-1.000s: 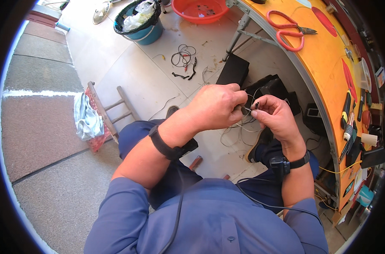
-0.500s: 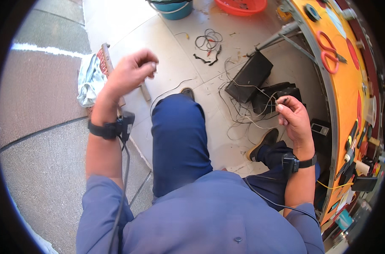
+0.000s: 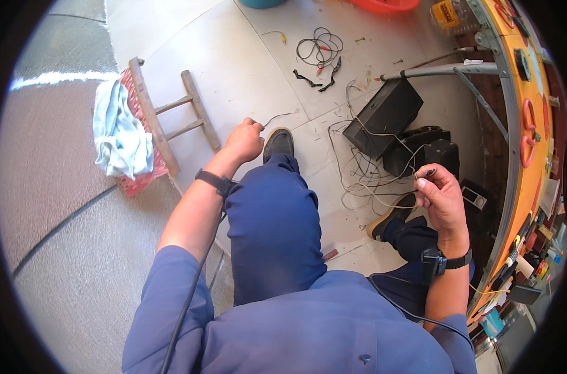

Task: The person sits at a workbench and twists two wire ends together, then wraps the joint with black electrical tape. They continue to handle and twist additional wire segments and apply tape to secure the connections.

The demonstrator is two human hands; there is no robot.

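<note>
My left hand [image 3: 245, 141] is low over the pale floor just beyond my left knee, fingers curled closed. A thin dark wire [image 3: 277, 117] runs from its fingertips past the toe of my shoe; how they grip it is hidden. My right hand [image 3: 440, 196] is raised on the right, thumb and forefinger pinching a thin cable [image 3: 416, 163] with a small dark end [image 3: 430, 173]. The cable trails to a tangle of grey and black cables [image 3: 364, 181] by two black boxes, one tall [image 3: 385, 118], the other [image 3: 414, 149] partly covered by cables.
An orange workbench [image 3: 515, 181] with red-handled scissors [image 3: 528, 132] and tools stands right. A wooden stool [image 3: 177, 118] with a pale blue cloth [image 3: 120, 134] lies left. Ahead are a coiled cable [image 3: 321, 50], black scraps [image 3: 327, 80], a red basin [image 3: 389, 4] and a teal bucket [image 3: 262, 2].
My left hand has come down and to the right, from above the stool to the thin wire. The right hand still pinches its cable, slightly lower. The view has shifted, showing more of the stool.
</note>
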